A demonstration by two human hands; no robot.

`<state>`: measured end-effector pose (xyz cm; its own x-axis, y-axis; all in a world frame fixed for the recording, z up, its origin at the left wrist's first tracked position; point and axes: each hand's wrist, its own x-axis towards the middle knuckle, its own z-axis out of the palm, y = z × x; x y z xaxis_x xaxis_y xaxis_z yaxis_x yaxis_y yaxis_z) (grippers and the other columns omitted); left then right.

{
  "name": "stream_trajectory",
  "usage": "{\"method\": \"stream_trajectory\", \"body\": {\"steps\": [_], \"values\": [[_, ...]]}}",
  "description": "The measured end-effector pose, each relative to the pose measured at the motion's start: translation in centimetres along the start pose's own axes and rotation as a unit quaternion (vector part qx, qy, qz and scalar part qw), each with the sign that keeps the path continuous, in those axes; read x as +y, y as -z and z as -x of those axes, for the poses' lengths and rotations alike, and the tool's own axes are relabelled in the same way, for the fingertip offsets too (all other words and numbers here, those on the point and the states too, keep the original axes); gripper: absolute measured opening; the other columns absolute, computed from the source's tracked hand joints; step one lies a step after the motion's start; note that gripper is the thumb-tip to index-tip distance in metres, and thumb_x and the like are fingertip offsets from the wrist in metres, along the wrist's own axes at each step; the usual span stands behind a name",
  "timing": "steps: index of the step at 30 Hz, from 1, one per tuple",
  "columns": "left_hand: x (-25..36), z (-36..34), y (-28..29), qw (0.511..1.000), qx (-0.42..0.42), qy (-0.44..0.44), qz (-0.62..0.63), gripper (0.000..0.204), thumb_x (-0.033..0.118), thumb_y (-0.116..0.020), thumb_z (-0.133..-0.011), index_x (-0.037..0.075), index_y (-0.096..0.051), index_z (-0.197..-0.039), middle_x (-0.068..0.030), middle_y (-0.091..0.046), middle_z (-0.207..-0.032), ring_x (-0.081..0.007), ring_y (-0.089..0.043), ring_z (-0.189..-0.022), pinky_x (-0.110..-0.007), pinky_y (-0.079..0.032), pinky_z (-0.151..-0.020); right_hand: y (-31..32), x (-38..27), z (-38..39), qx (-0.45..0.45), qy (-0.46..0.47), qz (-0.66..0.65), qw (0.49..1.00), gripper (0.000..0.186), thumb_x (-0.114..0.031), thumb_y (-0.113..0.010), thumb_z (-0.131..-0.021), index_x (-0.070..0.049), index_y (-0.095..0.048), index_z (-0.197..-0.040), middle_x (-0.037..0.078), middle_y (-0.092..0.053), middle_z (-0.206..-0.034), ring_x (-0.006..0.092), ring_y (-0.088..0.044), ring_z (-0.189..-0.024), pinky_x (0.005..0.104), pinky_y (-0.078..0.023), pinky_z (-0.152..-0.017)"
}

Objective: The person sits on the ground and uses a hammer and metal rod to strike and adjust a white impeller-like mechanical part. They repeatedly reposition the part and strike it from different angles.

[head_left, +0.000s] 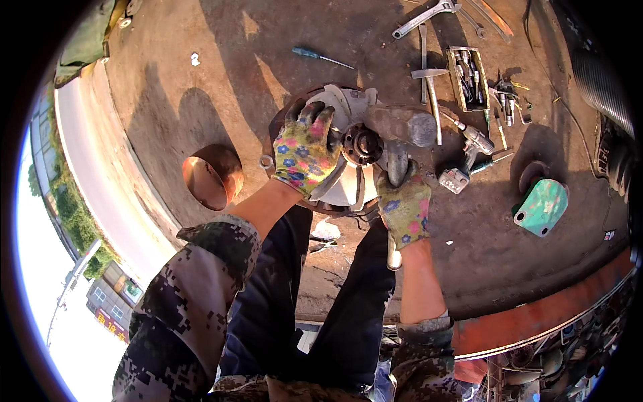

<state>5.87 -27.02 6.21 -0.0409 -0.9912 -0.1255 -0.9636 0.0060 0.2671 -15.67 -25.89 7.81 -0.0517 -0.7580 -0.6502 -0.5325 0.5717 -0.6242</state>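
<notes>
- Left hand (305, 149), in a flowery glove, is laid over the left side of the hub (348, 157), fingers curled over its rim, pressing on the pale metal plate part.
- The hub sits on the oily ground (201, 100) right in front of the person's knees, dark round bearing bit (362, 144) facing up in the middle.
- Right hand (404, 206), same kind of glove, is wrapped tight round a hammer handle (394, 251). The pale end of the handle sticks out below the fist.
- The hammer head (402, 124) is a big chunky steel one, sitting just right of the bearing, looks like touching or nearly so. Can't tell for sure.
- Copper-coloured bowl (209, 179) off to the left of the hub, a bit apart.
- Small washer (266, 161) on the ground just beside the left hand.
- Behind the hub: a screwdriver (321, 57), a smaller hammer (432, 87), a tray of sockets (468, 78), wrenches (429, 15) further up.
- An impact gun (469, 151) lies right of the big hammer, and a green cover (541, 206) further right still.
</notes>
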Motion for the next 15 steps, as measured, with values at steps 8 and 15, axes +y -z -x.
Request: {"method": "stream_trajectory", "body": {"steps": [8, 15], "values": [[-0.6, -0.1, 0.1, 1.0, -0.01, 0.014, -0.006, 0.047, 0.029, -0.068, -0.089, 0.013, -0.064, -0.133, -0.0132, -0.06, -0.139, -0.0404, -0.052, -0.135, -0.052, -0.049, -0.105, 0.5, -1.1, -0.4, 0.006, 0.001, -0.067, 0.998, 0.031, -0.015, -0.075, -0.087, -0.003, -0.065, -0.114, 0.019, -0.075, -0.089, 0.0352, -0.076, -0.082, 0.0431, -0.059, -0.073], [-0.3, 0.1, -0.7, 1.0, 0.003, 0.005, -0.006, 0.056, 0.024, -0.072, -0.085, 0.011, -0.058, -0.138, -0.0136, -0.06, -0.139, -0.0403, -0.053, -0.135, -0.049, -0.054, -0.101, 0.4, 0.1, -1.5, -0.023, 0.004, 0.035, 0.999, 0.03, -0.018, -0.075, -0.085, -0.001, -0.064, -0.106, 0.021, -0.073, -0.084, 0.0403, -0.073, -0.078, 0.0466, -0.057, -0.071]]}}
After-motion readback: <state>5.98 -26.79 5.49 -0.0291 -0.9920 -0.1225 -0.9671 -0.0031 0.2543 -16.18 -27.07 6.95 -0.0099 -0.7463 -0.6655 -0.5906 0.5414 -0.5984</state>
